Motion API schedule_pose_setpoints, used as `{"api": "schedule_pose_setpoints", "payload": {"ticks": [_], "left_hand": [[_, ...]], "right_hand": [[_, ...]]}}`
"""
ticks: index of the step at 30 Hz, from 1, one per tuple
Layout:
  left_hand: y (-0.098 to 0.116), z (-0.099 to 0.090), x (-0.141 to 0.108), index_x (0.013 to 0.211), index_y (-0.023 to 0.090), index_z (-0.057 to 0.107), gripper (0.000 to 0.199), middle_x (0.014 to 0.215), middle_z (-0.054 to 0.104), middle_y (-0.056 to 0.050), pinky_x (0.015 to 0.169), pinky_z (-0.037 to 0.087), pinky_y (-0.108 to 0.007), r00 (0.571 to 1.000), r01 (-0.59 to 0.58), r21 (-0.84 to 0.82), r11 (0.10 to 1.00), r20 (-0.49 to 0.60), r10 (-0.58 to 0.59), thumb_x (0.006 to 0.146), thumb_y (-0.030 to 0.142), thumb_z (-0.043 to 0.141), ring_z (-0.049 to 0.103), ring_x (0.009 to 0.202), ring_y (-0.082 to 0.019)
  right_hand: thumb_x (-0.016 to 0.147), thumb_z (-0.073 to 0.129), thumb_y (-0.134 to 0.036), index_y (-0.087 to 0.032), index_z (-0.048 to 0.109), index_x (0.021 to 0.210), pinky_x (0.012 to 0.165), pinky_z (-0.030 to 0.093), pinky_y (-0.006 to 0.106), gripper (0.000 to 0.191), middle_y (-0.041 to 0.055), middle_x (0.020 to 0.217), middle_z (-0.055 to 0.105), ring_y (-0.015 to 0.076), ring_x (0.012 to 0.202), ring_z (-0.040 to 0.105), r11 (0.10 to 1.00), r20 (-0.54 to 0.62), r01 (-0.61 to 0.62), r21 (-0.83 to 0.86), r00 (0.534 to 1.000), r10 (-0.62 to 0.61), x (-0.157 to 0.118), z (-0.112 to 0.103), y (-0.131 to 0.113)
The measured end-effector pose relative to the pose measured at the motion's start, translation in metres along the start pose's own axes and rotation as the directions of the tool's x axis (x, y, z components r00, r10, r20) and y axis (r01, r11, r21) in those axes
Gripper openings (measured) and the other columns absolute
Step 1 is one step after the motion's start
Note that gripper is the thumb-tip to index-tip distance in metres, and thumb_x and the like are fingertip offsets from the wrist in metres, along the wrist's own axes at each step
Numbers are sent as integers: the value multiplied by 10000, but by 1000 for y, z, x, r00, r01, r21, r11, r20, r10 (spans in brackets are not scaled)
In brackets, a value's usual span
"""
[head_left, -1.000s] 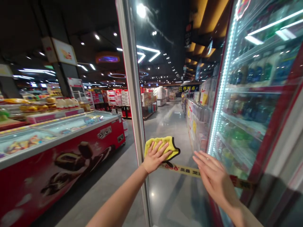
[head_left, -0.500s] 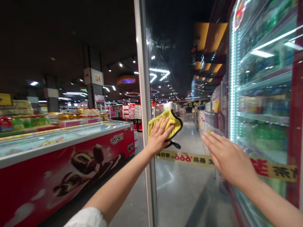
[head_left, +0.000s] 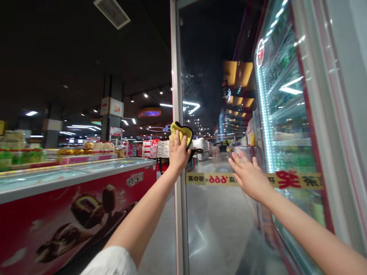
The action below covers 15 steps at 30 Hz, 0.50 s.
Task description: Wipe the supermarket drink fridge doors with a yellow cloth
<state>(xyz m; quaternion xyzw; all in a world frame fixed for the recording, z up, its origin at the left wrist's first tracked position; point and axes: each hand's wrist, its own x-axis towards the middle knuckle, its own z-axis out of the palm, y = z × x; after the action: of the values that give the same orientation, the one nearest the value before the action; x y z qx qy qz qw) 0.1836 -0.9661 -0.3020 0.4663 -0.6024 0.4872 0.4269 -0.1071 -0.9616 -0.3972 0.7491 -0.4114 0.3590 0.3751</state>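
Note:
A yellow cleaning cloth (head_left: 187, 132) with a black border and a black hanging loop is under my left hand (head_left: 179, 152). The hand presses it against the pale metal edge frame (head_left: 180, 214) of a glass door, its fingers spread over the cloth. My right hand (head_left: 250, 173) holds nothing and has its fingers apart. It is at the door's glass pane (head_left: 218, 229), overlapping a yellow printed strip (head_left: 206, 178) that crosses the pane; whether the palm touches the glass cannot be made out.
To the left stands a red chest freezer (head_left: 114, 206) with ice cream pictures. A lit drinks cooler (head_left: 286, 126) shows on the right, beside a broad pale frame (head_left: 318, 95). Stacked white and red boxes (head_left: 150, 149) and dark pillars (head_left: 114, 91) are farther back.
My left hand has slid the cloth left from the glass onto the door's edge frame. My right hand's fingers have spread. The view has shifted, so the right-hand frame shows.

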Motion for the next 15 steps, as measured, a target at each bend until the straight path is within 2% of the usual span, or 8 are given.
{"api": "schedule_pose_setpoints", "payload": {"ticks": [2,6,8,10,12,15], "left_hand": [[-1,2,-13,1445,156,510,628,1669,222,-184,1233,245,-582,1000,27,2,1000,12,-27,839,230,656,143,1550,-397],[4,9,-66,1452,174,505,613,1681,181,-173,1207,273,-617,1000,-27,9,1000,7,27,856,245,634,149,1545,-411],[5,7,-79,1450,178,508,604,1679,192,-170,1189,300,-624,998,-48,23,999,38,47,858,229,616,168,1540,-416],[4,0,-65,1441,163,518,592,1671,213,-178,1183,311,-618,995,-46,43,998,94,42,856,207,600,207,1529,-420],[3,-8,-29,1429,146,532,565,1665,222,-182,1192,284,-629,992,-10,63,998,129,2,867,196,571,245,1517,-424],[8,-16,26,1417,147,548,544,1655,252,-172,1202,133,-715,992,48,63,997,112,-55,875,198,534,245,1513,-438]], "right_hand": [[961,444,-164,-201,524,1463,1117,388,671,509,115,1606,397,374,1485,348,1000,-17,14,-4,1000,-14,-2,1,2],[963,438,-163,-210,520,1466,1091,411,688,512,114,1615,376,381,1474,367,999,-11,42,-2,999,-42,-4,1,7],[963,439,-170,-197,520,1465,1074,425,692,509,126,1614,373,389,1471,370,999,10,52,-7,999,-52,-3,-3,8],[955,438,-155,-192,519,1465,1073,438,676,517,125,1613,376,386,1468,377,998,32,56,-18,998,-55,-2,-9,9],[943,436,-128,-201,513,1470,1078,446,657,538,111,1614,378,377,1468,379,998,47,59,-28,997,-57,-2,-13,9],[931,432,-109,-216,496,1484,1086,444,643,567,102,1617,377,362,1473,375,997,49,65,-31,997,-63,-3,-17,8]]}}
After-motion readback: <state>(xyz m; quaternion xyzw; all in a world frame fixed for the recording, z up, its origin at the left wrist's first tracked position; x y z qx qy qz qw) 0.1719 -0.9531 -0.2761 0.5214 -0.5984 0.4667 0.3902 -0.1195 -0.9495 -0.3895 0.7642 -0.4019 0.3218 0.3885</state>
